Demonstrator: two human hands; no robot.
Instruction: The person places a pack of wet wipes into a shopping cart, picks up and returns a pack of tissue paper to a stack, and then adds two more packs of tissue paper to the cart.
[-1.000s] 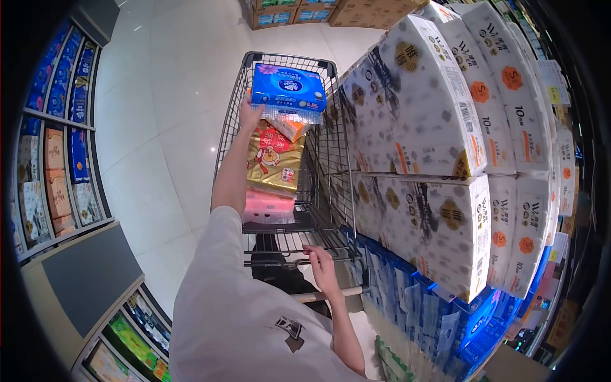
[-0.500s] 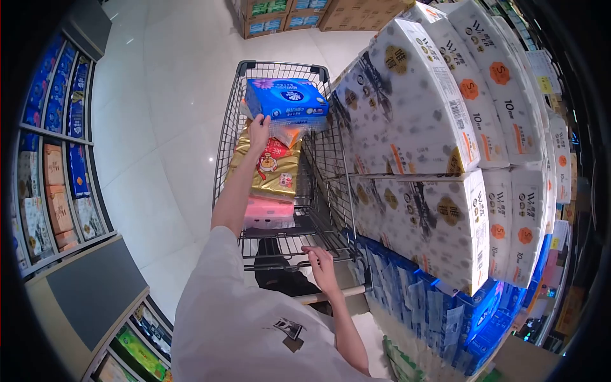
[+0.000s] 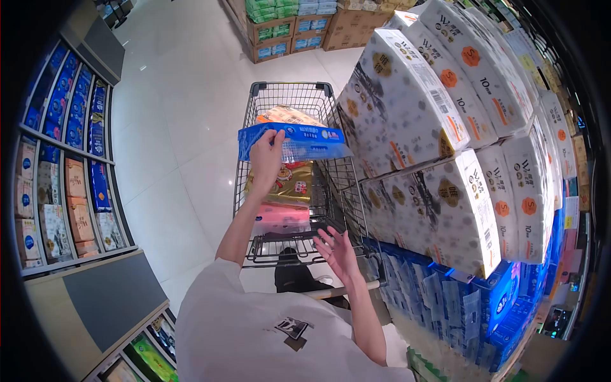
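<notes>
My left hand (image 3: 267, 155) grips the near edge of a blue tissue pack (image 3: 312, 143), which is tilted above the shopping cart (image 3: 291, 85). Inside the cart, an orange-and-white pack (image 3: 289, 115) shows behind the blue one. Closer to me lie a gold pack (image 3: 294, 190) with a red print and a pink pack (image 3: 285, 218), both partly covered by my arm or the things above. My right hand (image 3: 340, 253) is empty with its fingers spread, over the near end of the cart just above the handlebar (image 3: 332, 292).
Tall stacks of white tissue packs (image 3: 407, 121) stand close along the cart's right side, with blue packs (image 3: 439, 293) below them. Shelves of packs (image 3: 70, 165) line the left, across a pale tiled floor (image 3: 184, 121). Cardboard boxes (image 3: 347, 30) stand beyond the cart.
The blue pack has been lifted and tipped toward me in my left hand, uncovering the orange-and-white pack. My right hand has risen off the handlebar area and spread its fingers.
</notes>
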